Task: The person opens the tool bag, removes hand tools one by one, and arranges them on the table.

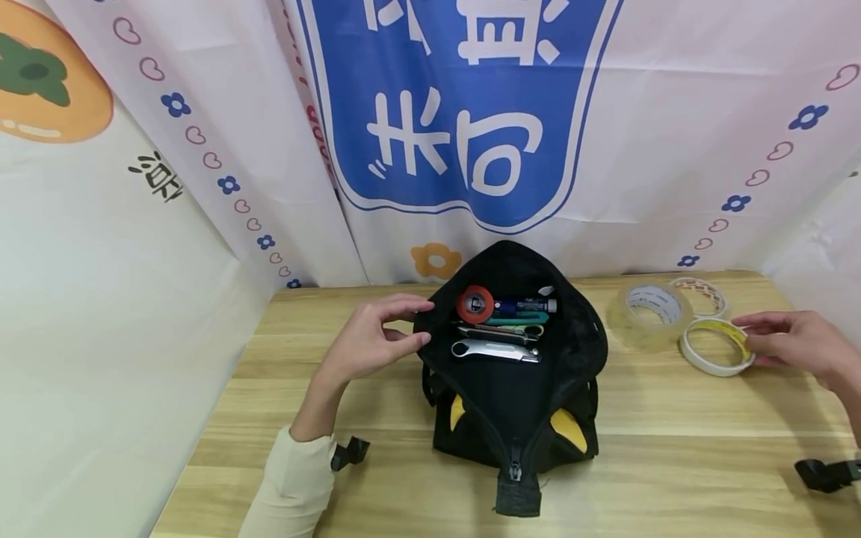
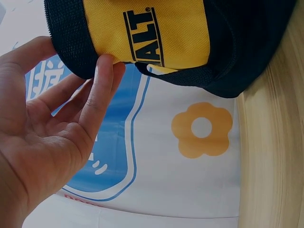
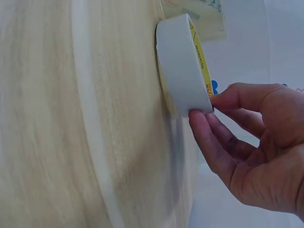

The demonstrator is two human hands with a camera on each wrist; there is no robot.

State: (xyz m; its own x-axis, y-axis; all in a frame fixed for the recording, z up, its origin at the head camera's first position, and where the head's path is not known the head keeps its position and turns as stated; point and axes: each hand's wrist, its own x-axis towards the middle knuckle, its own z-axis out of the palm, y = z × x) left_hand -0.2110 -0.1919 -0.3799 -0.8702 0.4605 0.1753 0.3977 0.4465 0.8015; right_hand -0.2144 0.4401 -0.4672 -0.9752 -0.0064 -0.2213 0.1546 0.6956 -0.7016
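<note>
A black and yellow tool bag (image 1: 511,418) stands unzipped on the table. My left hand (image 1: 380,332) pinches the left edge of its mouth; in the left wrist view my left hand (image 2: 61,118) has thumb and fingers on either side of the black rim. Inside lie a red tape roll (image 1: 475,304), a dark blue tube (image 1: 525,305), a green-handled item (image 1: 518,319), a dark slim tool (image 1: 494,333) and a silver utility knife (image 1: 494,350). My right hand (image 1: 800,344) pinches a white tape roll (image 3: 180,66) by its near rim, tilted off the table.
A wide clear tape roll (image 1: 652,314) and another tape roll with a printed core (image 1: 702,293) sit right of the bag, beside the white one. A printed curtain (image 1: 659,164) hangs along the wooden table's (image 1: 673,463) back edge.
</note>
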